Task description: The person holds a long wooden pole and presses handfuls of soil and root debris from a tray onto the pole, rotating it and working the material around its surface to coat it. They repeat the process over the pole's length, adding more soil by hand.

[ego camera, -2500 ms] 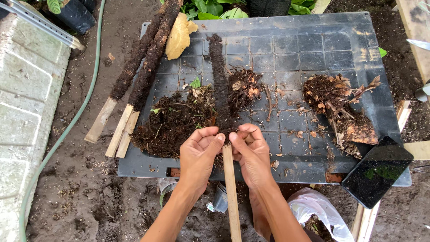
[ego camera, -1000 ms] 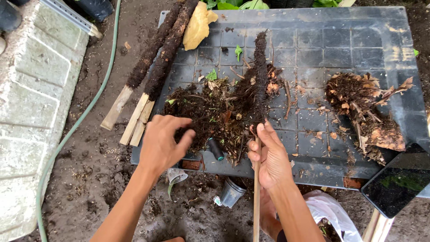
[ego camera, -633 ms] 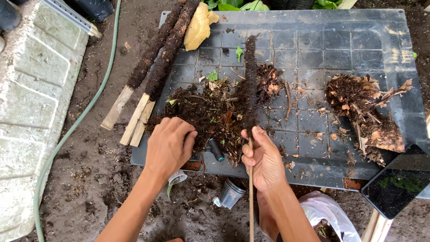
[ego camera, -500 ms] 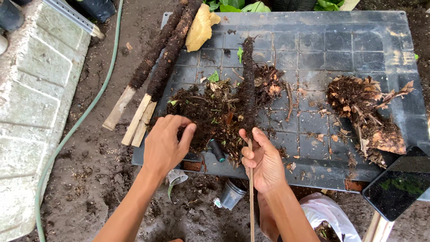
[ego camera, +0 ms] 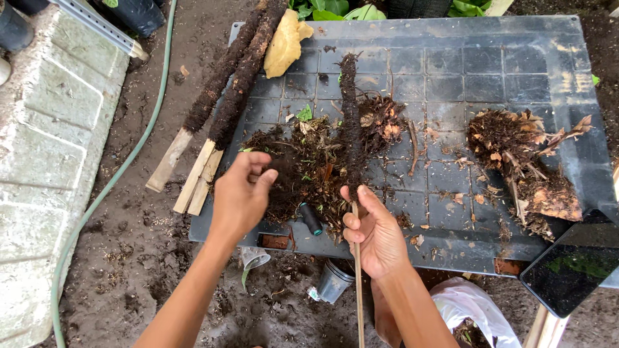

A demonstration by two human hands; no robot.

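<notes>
Far left of both hands: pale concrete blocks and a green hose running over the dirt.

Up-left of the left hand: two fibre-wrapped stakes lying side by side on the grey plastic tray, bare wooden ends toward the person, wrapped ends pointing away and slightly right. A yellow sponge-like lump sits at their far end.

Left hand: fingers loosely curled, pinching a bit of dark fibre, hovering over the left edge of the pile of loose brown fibre and roots. Not gripping anything solid.

Between the hands: small black cylinder with teal tip on the tray, just beside the pile.

Right hand: clenched round the bare stick below the wrapped section of the moss pole. Pole's long axis runs near straight away from the person, wrapped end pointing to the tray's far side, bare end coming back past the wrist. It lies over the pile.

Well right of the right hand: second clump of roots and bark. Lower right: black pot at the tray's corner.
</notes>
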